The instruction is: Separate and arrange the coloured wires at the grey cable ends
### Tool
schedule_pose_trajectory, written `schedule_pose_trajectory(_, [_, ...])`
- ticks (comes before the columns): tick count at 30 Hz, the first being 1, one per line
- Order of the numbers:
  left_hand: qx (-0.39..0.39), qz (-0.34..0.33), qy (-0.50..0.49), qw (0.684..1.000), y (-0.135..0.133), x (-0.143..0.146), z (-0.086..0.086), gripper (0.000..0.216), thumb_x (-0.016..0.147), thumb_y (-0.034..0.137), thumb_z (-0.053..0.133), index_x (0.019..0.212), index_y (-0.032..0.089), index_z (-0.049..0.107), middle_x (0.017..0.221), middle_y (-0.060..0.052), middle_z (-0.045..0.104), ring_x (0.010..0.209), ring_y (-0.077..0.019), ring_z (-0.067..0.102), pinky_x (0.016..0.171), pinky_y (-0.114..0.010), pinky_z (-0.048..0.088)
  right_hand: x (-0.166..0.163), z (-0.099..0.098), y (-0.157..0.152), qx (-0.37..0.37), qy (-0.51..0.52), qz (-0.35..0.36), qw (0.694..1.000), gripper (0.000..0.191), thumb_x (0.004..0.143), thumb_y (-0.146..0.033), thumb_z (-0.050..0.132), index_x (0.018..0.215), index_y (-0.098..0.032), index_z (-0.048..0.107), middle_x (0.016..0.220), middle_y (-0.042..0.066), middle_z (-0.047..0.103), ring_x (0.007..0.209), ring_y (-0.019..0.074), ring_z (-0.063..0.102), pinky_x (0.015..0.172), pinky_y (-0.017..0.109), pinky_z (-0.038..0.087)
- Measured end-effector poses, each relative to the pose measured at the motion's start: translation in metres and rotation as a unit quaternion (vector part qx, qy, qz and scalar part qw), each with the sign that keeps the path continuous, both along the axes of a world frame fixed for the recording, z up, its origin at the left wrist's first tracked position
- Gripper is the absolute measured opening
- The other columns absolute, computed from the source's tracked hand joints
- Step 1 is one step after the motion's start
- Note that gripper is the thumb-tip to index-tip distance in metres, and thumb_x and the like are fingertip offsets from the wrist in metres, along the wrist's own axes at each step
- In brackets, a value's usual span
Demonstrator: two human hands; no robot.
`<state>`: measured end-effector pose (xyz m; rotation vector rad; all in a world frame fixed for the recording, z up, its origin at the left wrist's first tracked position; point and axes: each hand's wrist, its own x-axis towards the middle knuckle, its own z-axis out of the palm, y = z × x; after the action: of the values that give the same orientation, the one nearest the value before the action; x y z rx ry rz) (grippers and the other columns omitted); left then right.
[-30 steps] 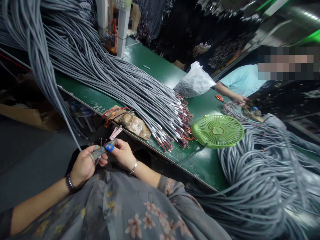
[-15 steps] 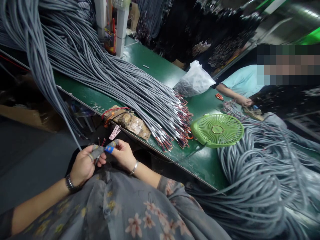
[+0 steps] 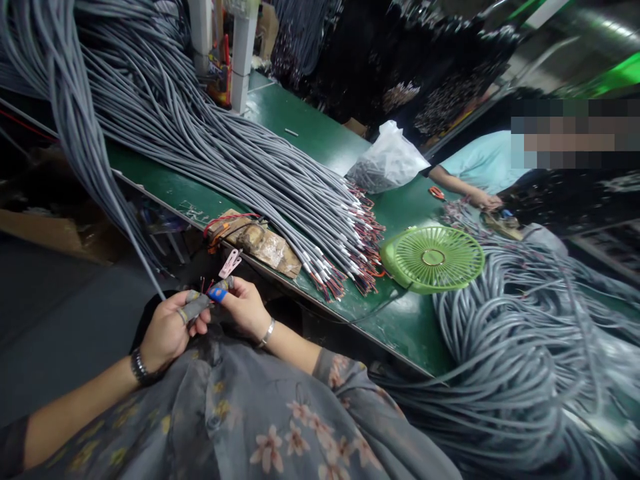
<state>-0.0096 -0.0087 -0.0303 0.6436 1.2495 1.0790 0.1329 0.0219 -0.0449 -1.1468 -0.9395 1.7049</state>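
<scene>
A single grey cable [image 3: 145,260] runs down from the hanging bundle into my left hand [image 3: 167,330], whose taped fingers are closed around it near its end. Thin dark and red wires [image 3: 203,285] poke out between my two hands. My right hand [image 3: 247,312], with blue tape on the thumb and grey tape on a finger, pinches at these wires, its tips close to my left fingertips. The exact grip on the wire ends is partly hidden by the fingers. Just beyond my right fingers is a pink clothes peg [image 3: 231,263] at the table edge.
On the green table [image 3: 420,333] lie many grey cables [image 3: 240,160] with stripped coloured ends, a taped cardboard piece [image 3: 263,245], a green fan [image 3: 433,259] and a plastic bag [image 3: 387,160]. More coiled cables [image 3: 500,360] lie right. A co-worker's hand [image 3: 485,200] works across the table.
My hands stay close together and shift only slightly at the fingertips. Less of the wires shows above my fingers now. The cable remains in my left hand.
</scene>
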Motion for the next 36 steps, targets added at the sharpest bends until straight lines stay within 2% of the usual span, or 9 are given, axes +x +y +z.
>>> schedule_pose_trajectory(7, [0.005, 0.016, -0.007, 1.000, 0.005, -0.007, 0.004, 0.025, 0.048, 0.035, 0.086, 0.049, 0.020, 0.067, 0.044, -0.001, 0.063, 0.035, -0.0086, 0.048, 0.036, -0.020, 0.035, 0.013, -0.010, 0.007, -0.039, 0.035, -0.111, 0.992, 0.040, 0.058, -0.047, 0.088, 0.062, -0.023, 0.056, 0.051, -0.008, 0.047, 0.049, 0.0083, 0.036, 0.050, 0.024, 0.040])
schedule_pose_trajectory(11, [-0.015, -0.063, -0.038, 0.997, 0.012, -0.014, 0.011, 0.027, 0.047, 0.037, 0.090, 0.052, 0.020, 0.070, 0.042, -0.001, 0.060, 0.033, -0.0077, 0.041, 0.034, -0.020, 0.028, 0.023, -0.009, 0.018, -0.073, 0.071, -0.068, 0.992, 0.046, 0.071, -0.060, 0.084, 0.072, -0.021, 0.059, 0.061, -0.005, 0.057, 0.050, 0.0082, 0.042, 0.050, 0.023, 0.043])
schedule_pose_trajectory(14, [-0.031, -0.128, -0.064, 0.989, 0.019, -0.014, 0.015, 0.025, 0.047, 0.035, 0.092, 0.055, 0.019, 0.073, 0.040, -0.002, 0.059, 0.032, -0.0069, 0.037, 0.033, -0.020, 0.024, 0.023, -0.005, 0.028, -0.107, 0.083, 0.010, 0.991, 0.052, 0.084, -0.070, 0.073, 0.079, -0.020, 0.063, 0.070, -0.001, 0.064, 0.054, 0.0089, 0.048, 0.051, 0.022, 0.045])
schedule_pose_trajectory(18, [-0.038, -0.155, -0.088, 0.983, 0.026, -0.006, 0.017, 0.023, 0.046, 0.033, 0.091, 0.057, 0.020, 0.075, 0.039, -0.002, 0.059, 0.032, -0.0068, 0.035, 0.033, -0.021, 0.020, 0.017, -0.004, 0.036, -0.059, 0.098, 0.059, 0.992, 0.058, 0.077, -0.076, 0.077, 0.083, -0.019, 0.069, 0.071, 0.000, 0.065, 0.056, 0.0100, 0.049, 0.054, 0.023, 0.046])
schedule_pose_trajectory(21, [-0.033, -0.161, -0.091, 0.982, 0.030, 0.000, 0.019, 0.025, 0.045, 0.034, 0.092, 0.055, 0.020, 0.074, 0.037, -0.001, 0.057, 0.032, -0.0058, 0.031, 0.034, -0.021, 0.019, 0.010, -0.010, 0.035, 0.015, 0.044, -0.018, 0.999, 0.060, 0.070, -0.078, 0.080, 0.073, -0.020, 0.067, 0.061, -0.002, 0.059, 0.054, 0.0105, 0.048, 0.055, 0.024, 0.044])
schedule_pose_trajectory(24, [-0.026, -0.166, -0.090, 0.982, 0.032, 0.002, 0.020, 0.030, 0.045, 0.039, 0.094, 0.055, 0.020, 0.074, 0.037, 0.000, 0.055, 0.032, -0.0056, 0.030, 0.035, -0.021, 0.019, 0.005, -0.015, 0.034, 0.050, 0.008, -0.074, 0.996, 0.063, 0.072, -0.083, 0.074, 0.070, -0.021, 0.066, 0.061, -0.001, 0.060, 0.057, 0.0122, 0.051, 0.059, 0.026, 0.046])
schedule_pose_trajectory(29, [-0.039, -0.167, -0.094, 0.981, 0.032, 0.000, 0.016, 0.032, 0.046, 0.041, 0.095, 0.058, 0.019, 0.074, 0.039, 0.000, 0.056, 0.032, -0.0055, 0.031, 0.035, -0.020, 0.018, 0.001, -0.012, 0.037, -0.021, 0.126, -0.024, 0.992, 0.063, 0.073, -0.083, 0.075, 0.078, -0.021, 0.070, 0.068, 0.001, 0.064, 0.062, 0.0141, 0.055, 0.067, 0.030, 0.055])
schedule_pose_trajectory(32, [-0.041, -0.172, -0.097, 0.980, 0.033, -0.002, 0.011, 0.029, 0.050, 0.039, 0.093, 0.060, 0.019, 0.075, 0.040, 0.000, 0.056, 0.033, -0.0054, 0.031, 0.036, -0.020, 0.019, 0.000, -0.012, 0.040, -0.077, 0.163, -0.040, 0.983, 0.053, 0.076, -0.072, 0.082, 0.079, -0.021, 0.069, 0.069, 0.000, 0.062, 0.064, 0.0141, 0.057, 0.070, 0.029, 0.056])
schedule_pose_trajectory(36, [-0.039, -0.185, -0.097, 0.977, 0.033, -0.004, 0.005, 0.027, 0.053, 0.039, 0.091, 0.060, 0.019, 0.075, 0.041, 0.000, 0.057, 0.034, -0.0058, 0.031, 0.036, -0.021, 0.020, -0.001, -0.014, 0.041, -0.095, 0.183, -0.070, 0.976, 0.046, 0.075, -0.063, 0.088, 0.080, -0.020, 0.070, 0.072, -0.001, 0.064, 0.068, 0.0136, 0.059, 0.072, 0.027, 0.056])
